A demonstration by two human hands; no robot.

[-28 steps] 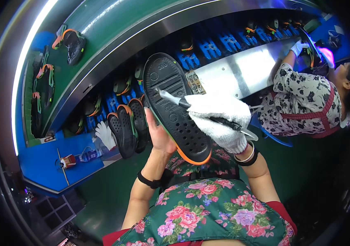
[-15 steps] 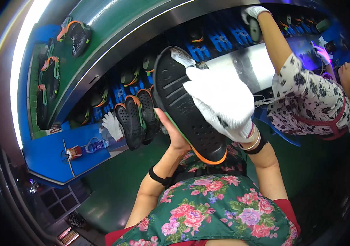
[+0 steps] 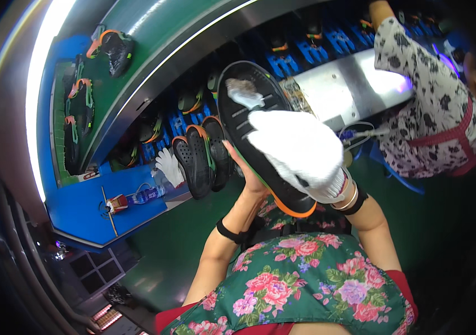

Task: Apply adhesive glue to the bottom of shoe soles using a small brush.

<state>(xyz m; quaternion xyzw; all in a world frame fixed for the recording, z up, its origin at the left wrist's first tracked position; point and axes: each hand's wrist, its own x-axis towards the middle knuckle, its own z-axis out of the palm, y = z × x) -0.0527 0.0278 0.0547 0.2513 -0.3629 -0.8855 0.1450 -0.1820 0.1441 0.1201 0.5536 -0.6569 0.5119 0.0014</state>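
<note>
your left hand [image 3: 252, 177] gripped a black shoe [image 3: 235, 124], your gloved right hand [image 3: 299, 151] leaned over its sole, fingers clasped a brush [image 3: 243, 94]

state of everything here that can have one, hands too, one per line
held shoe, underside showing
left hand, bare, gripping the held shoe's edge
brush, bristles over the held shoe's underside
right hand, white-gloved, gripping the brush
black clogs, side by side
spare glove, unworn
light strip, lit
bottle, cap unclear

Glaring strip light [image 3: 36, 95], dark corners
</note>
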